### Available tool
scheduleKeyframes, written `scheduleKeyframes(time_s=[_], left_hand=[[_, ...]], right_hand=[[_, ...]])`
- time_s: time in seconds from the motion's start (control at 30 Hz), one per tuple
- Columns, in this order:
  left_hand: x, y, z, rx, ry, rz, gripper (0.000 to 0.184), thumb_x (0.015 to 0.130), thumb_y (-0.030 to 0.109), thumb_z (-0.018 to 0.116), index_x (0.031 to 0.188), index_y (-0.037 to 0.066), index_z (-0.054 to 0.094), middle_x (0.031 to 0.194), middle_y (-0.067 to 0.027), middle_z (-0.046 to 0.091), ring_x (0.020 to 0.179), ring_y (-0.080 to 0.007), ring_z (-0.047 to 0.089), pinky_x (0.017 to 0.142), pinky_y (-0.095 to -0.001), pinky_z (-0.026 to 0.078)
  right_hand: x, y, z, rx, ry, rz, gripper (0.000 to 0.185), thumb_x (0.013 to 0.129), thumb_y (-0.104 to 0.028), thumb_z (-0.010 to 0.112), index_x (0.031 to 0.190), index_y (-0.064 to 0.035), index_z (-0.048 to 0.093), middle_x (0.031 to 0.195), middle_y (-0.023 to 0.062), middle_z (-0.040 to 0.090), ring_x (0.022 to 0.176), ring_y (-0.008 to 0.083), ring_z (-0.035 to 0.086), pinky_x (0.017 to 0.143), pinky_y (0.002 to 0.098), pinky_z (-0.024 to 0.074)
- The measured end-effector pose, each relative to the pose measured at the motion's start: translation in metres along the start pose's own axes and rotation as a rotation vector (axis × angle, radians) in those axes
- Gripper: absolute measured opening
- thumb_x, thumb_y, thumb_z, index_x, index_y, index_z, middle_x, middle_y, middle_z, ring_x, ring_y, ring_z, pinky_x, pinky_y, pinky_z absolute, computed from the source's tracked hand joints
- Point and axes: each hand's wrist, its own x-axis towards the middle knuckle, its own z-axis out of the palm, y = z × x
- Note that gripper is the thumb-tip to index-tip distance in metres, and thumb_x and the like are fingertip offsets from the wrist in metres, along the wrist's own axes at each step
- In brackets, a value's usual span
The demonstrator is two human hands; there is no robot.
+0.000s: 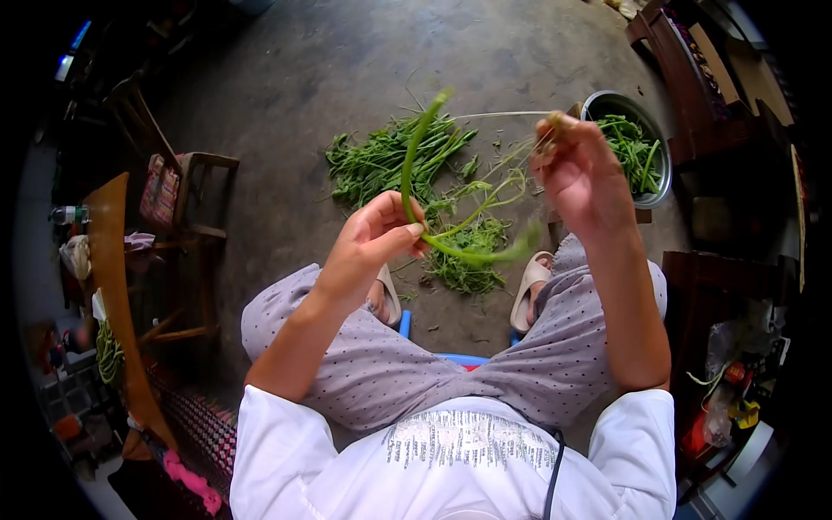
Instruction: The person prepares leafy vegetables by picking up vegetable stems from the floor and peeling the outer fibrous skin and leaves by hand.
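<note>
My left hand [381, 234] is closed, pinching a long curved green vegetable stem [409, 169] between thumb and fingers. One end of the stem arcs upward, and the other reaches to the right, where it is blurred. From the upper end a thin pale strand [498, 113] stretches across to my right hand [576, 169]. My right fingertips are raised and pinched together on that strand. Below and beyond my hands, a heap of leafy green stems [390, 160] lies on the floor. Closer to my feet is a smaller pile of green scraps [472, 256].
At the right stands a metal basin [664, 169] holding cut greens [628, 147]. A wooden chair [186, 173] is on the left, beside a wooden table edge [121, 303]. Dark wooden furniture [693, 95] lines the right. Sandaled feet flank the scraps.
</note>
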Motion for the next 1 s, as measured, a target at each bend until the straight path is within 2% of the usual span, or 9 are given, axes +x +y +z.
scheduleKeyframes(time_s=[0.2, 0.4, 0.5, 0.57, 0.63, 0.67, 0.73, 0.87, 1.0], left_hand=[[-0.007, 0.002, -0.023, 0.065, -0.059, -0.068, 0.016, 0.083, 0.008, 0.059, 0.097, 0.002, 0.055, 0.085, -0.0030, 0.057, 0.074, -0.0097, 0.055, 0.068, -0.0227, 0.045], [-0.014, 0.005, -0.047, 0.176, -0.043, -0.072, 0.014, 0.082, 0.007, 0.059, 0.095, 0.001, 0.056, 0.083, -0.0023, 0.057, 0.071, -0.0079, 0.055, 0.065, -0.0211, 0.046], [-0.016, 0.007, -0.047, 0.122, -0.022, -0.025, 0.017, 0.084, 0.007, 0.058, 0.099, 0.000, 0.055, 0.088, -0.0040, 0.057, 0.075, -0.0087, 0.056, 0.068, -0.0223, 0.047], [-0.017, 0.010, -0.041, 0.084, -0.028, 0.027, 0.023, 0.085, 0.008, 0.059, 0.105, 0.000, 0.053, 0.094, -0.0059, 0.057, 0.081, -0.0103, 0.056, 0.072, -0.0237, 0.048], [-0.017, 0.011, -0.033, 0.062, -0.029, 0.073, 0.022, 0.085, 0.008, 0.059, 0.106, 0.000, 0.054, 0.095, -0.0063, 0.058, 0.084, -0.0115, 0.058, 0.075, -0.0250, 0.049], [-0.016, 0.010, -0.030, 0.042, -0.033, 0.124, 0.022, 0.086, 0.007, 0.059, 0.107, 0.001, 0.054, 0.096, -0.0067, 0.059, 0.087, -0.0126, 0.059, 0.077, -0.0263, 0.050], [-0.016, 0.010, -0.026, 0.035, -0.054, 0.138, 0.025, 0.087, 0.005, 0.058, 0.111, 0.000, 0.052, 0.101, -0.0073, 0.058, 0.094, -0.0138, 0.059, 0.081, -0.0277, 0.050], [-0.014, 0.007, -0.017, -0.013, -0.095, 0.239, 0.029, 0.088, 0.002, 0.056, 0.116, 0.000, 0.050, 0.106, -0.0078, 0.057, 0.098, -0.0146, 0.059, 0.084, -0.0283, 0.051], [-0.015, 0.009, -0.014, 0.051, 0.030, 0.219, 0.024, 0.087, 0.006, 0.062, 0.109, 0.000, 0.055, 0.096, -0.0053, 0.061, 0.089, -0.0117, 0.060, 0.076, -0.0239, 0.050]], right_hand=[[0.002, -0.036, -0.023, 0.102, -0.071, -0.132, 0.029, 0.085, -0.009, 0.059, 0.107, 0.0089, 0.052, 0.119, 0.0198, 0.052, 0.079, 0.0176, 0.055, 0.074, 0.0275, 0.0481], [-0.006, -0.064, -0.018, 0.155, -0.016, -0.152, 0.018, 0.088, -0.011, 0.053, 0.097, 0.0036, 0.048, 0.084, 0.0069, 0.048, 0.075, 0.0157, 0.051, 0.077, 0.0286, 0.0448], [-0.007, -0.047, -0.018, -0.145, -0.059, -0.058, 0.019, 0.087, -0.014, 0.053, 0.097, 0.0005, 0.047, 0.081, 0.0051, 0.048, 0.074, 0.0135, 0.050, 0.072, 0.0269, 0.0454], [-0.012, -0.005, -0.007, -0.491, -0.120, -0.036, 0.029, 0.090, -0.022, 0.055, 0.111, -0.0017, 0.052, 0.066, -0.0035, 0.044, 0.059, 0.0034, 0.044, 0.051, 0.0164, 0.0347], [-0.029, 0.014, 0.036, -1.018, -0.273, 0.005, 0.025, 0.088, -0.016, 0.059, 0.108, -0.0004, 0.058, 0.071, -0.0050, 0.050, 0.059, -0.0006, 0.041, 0.048, 0.0148, 0.0286], [-0.036, 0.026, 0.035, -0.998, -0.343, 0.066, 0.028, 0.083, -0.013, 0.065, 0.108, -0.0003, 0.060, 0.074, -0.0034, 0.052, 0.060, 0.0004, 0.042, 0.049, 0.0168, 0.0305], [-0.046, 0.039, 0.050, -1.382, -0.425, -0.224, 0.032, 0.078, -0.015, 0.071, 0.105, -0.0014, 0.061, 0.070, 0.0072, 0.054, 0.055, 0.0123, 0.048, 0.049, 0.0262, 0.0396], [-0.050, 0.054, 0.056, -1.349, -0.378, -0.273, 0.025, 0.076, -0.010, 0.070, 0.098, -0.0006, 0.063, 0.073, 0.0107, 0.057, 0.057, 0.0199, 0.054, 0.051, 0.0304, 0.0431], [-0.049, 0.055, 0.058, -1.363, -0.317, -0.274, 0.017, 0.076, -0.008, 0.068, 0.091, -0.0003, 0.065, 0.073, 0.0109, 0.057, 0.058, 0.0217, 0.055, 0.052, 0.0312, 0.0437]])
